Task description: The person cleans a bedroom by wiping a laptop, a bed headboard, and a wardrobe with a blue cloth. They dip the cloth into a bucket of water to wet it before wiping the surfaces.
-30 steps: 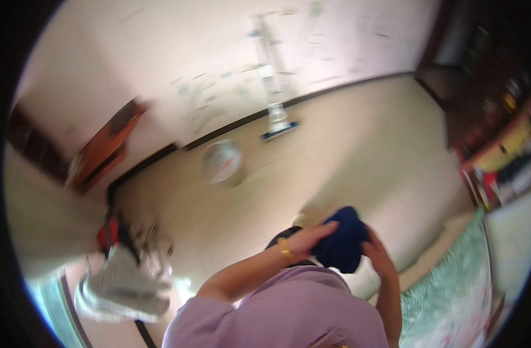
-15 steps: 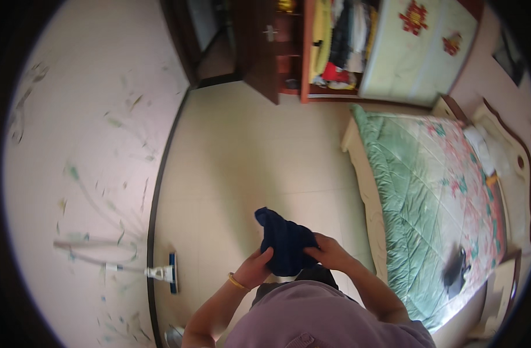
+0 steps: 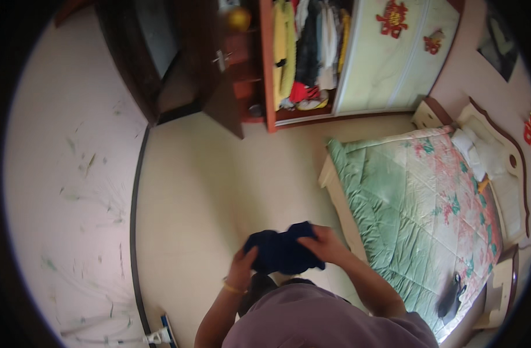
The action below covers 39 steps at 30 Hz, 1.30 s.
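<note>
Both hands are on the fabric, and here's the dark blue cloth [image 3: 283, 254], held up in front of the waist, over the floor [image 3: 184, 185], spread sideways and bunched into soft folds. The left hand [image 3: 241, 271] has the cloth's left end, thumb lying over the near side, fingers mostly hidden. Across on the other side, the right hand [image 3: 328, 245] grips the right end, its thumb pressed across the top and pointing inward. So it's one cloth, two closed grips, and a dip along the upper edge between them! A yellow band [image 3: 235, 287] rings the left wrist, and a pale purple top [image 3: 320, 319] fills the lower edge of the view.

Out to the right stands the bed [image 3: 342, 203], its quilt [image 3: 387, 197] green at the foot and flowered pink toward the headboard [image 3: 512, 162], with a dark bag [image 3: 450, 301] lying near the quilt's lower edge. Up top, the wardrobe [image 3: 387, 69] shows one section open, clothes [image 3: 312, 49] hanging in a tight row (yellow, black, white, quite the line-up). Just left of it, a dark door [image 3: 222, 107] stands ajar. And down in the lower left, beside the marked wall [image 3: 74, 191], a blue-edged mop head [image 3: 168, 330] pokes into view, cut off by the rim.
</note>
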Tool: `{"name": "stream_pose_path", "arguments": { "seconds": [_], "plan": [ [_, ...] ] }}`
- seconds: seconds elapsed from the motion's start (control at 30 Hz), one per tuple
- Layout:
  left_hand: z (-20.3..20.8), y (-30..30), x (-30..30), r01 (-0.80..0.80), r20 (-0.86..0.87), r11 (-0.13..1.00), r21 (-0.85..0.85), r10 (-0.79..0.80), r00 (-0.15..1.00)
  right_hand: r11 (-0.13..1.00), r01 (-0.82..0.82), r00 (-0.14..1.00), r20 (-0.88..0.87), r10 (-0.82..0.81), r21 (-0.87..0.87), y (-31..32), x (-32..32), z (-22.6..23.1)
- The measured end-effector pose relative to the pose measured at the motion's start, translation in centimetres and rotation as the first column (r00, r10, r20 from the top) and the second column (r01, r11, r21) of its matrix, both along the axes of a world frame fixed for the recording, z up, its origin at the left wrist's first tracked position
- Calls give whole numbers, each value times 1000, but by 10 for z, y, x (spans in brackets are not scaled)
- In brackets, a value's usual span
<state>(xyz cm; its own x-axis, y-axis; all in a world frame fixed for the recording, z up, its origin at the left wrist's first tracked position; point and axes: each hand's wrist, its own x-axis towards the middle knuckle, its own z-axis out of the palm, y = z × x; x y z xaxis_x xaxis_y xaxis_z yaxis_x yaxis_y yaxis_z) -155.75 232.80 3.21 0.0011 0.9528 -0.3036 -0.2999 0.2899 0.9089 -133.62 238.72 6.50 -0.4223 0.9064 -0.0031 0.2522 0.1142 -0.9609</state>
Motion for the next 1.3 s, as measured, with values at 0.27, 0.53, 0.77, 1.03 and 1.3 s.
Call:
{"name": "stream_pose_path", "arguments": {
  "seconds": [0.27,0.53,0.77,1.03,1.3],
  "plan": [
    [-7,173,-59,-147,-78,987,65,152,985,994,-59,996,-60,65,87,187,-49,14],
    [5,389,-80,251,-282,965,79,-220,934,848,405,652,-542,-531,-342,315,27,26],
    [30,558,8,431,-403,867,249,-312,860,732,543,497,545,-675,412,396,108,3],
    [80,699,134,900,-387,428,79,-819,423,964,129,887,462,-6,-235,574,98,-46],
    [50,858,196,951,-387,42,306,-907,165,642,72,709,414,-572,764,716,151,-139]
  ]
}}
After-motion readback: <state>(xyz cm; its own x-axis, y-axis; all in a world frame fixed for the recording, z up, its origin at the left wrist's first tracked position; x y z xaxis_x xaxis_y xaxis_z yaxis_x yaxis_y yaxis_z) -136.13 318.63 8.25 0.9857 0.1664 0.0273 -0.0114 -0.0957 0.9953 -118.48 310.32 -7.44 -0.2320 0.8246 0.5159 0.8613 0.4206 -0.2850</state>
